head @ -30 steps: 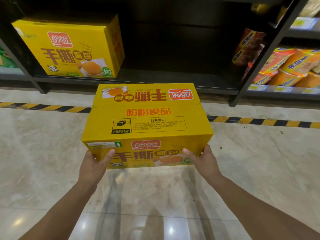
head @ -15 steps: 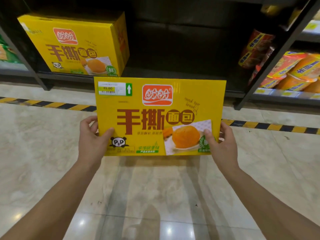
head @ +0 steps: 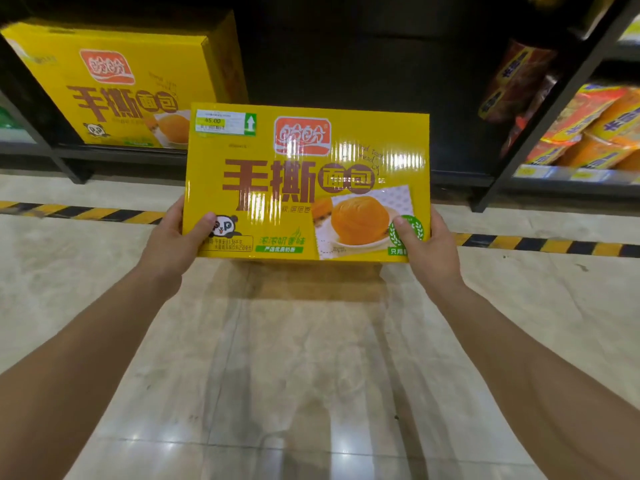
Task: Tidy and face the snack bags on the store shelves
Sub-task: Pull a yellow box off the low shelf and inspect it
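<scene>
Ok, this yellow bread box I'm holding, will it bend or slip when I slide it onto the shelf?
The yellow box looks stiff: its face is flat though the left hand and right hand grip only its lower corners. That grip suggests it is fairly light for its size. The glossy, reflective surface may be slippery.

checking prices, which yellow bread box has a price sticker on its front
The held box, nearer the camera: a white sticker sits at its upper left corner. The shelf box behind shows none.
</scene>
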Tool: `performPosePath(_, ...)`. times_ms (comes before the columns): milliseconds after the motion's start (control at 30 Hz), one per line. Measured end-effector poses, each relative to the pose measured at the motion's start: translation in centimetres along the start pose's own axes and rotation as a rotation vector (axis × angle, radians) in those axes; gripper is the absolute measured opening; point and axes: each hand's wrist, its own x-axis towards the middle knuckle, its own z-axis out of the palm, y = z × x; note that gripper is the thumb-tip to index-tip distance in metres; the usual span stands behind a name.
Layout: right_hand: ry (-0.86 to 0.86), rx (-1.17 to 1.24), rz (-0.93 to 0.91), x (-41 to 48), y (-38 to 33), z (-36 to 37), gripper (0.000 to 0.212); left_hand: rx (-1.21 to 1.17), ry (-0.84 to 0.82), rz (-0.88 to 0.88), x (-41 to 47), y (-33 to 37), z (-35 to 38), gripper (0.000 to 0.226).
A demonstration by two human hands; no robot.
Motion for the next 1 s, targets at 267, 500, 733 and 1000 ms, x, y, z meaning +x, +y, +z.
performPosePath(267, 0.059, -0.025, 0.006, -0.3, -0.1, 0.2, 0.039, -0.022, 0.045, -0.02, -0.2, 0.8, 0.0, 0.046)
performPosePath(500, 0.045, -0.068, 0.067, 0.6, -0.7, -1.0, 0.016, -0.044, 0.101, -0.036, -1.2, 2.5, 0.9, 0.03)
performPosePath(733, 0.024, -0.085, 0.043, -1.2, -1.3, -1.6, 0.021, -0.058, 0.086, -0.021, -2.8, 2.1, 0.5, 0.022)
performPosePath(1000, 0.067, -0.18, -0.071, -3.6, -0.7, -2.4, 0.036, -0.094, 0.138, 0.07, -4.9, 0.5, 0.1, 0.046)
